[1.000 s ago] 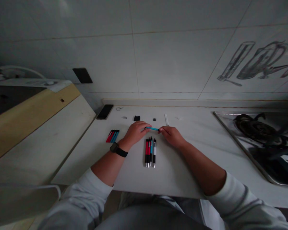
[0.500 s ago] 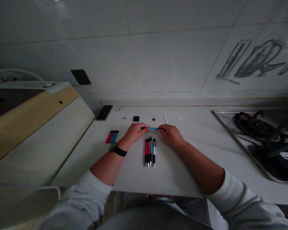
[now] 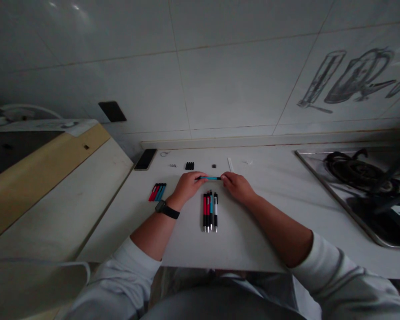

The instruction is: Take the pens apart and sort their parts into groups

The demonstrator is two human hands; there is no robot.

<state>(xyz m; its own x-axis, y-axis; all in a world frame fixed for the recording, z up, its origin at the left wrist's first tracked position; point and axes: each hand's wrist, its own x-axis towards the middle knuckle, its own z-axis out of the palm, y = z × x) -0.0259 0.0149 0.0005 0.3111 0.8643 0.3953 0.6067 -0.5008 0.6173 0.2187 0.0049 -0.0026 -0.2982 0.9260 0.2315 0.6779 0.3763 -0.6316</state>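
Blue pen (image 3: 211, 178): it was held crosswise, between the fingers of both hands; whether the counter (image 3: 253, 240) was touched by it could not be told.
Left hand (image 3: 188, 183): the thumb and fingers were closed on the dark end of the pen.
Right hand (image 3: 236, 184): the fingertips were pinched together on the opposite dark end.
Finished-looking pens: two red pens (image 3: 205, 206), a second blue pen (image 3: 211, 209) and a white pen (image 3: 215, 208) were laid side by side, nearer to the body than the fingers.
Coloured pieces (image 3: 158, 192): red and blue ones were placed to the left of the left fingers.
Small parts: springs (image 3: 173, 166), black pieces (image 3: 190, 166), dark bits (image 3: 214, 166), a white strip (image 3: 230, 163) and clear bits (image 3: 247, 162) were spread beyond the fingers.
Risk at the pen: if unevenly pulled or twisted, it could be slipped out of the pinch, because only its ends were gripped.
Risk beyond the fingers: the springs could be scattered by a careless knuckle; the white strip, just beyond the right fingers, seemed most exposed to being pushed.
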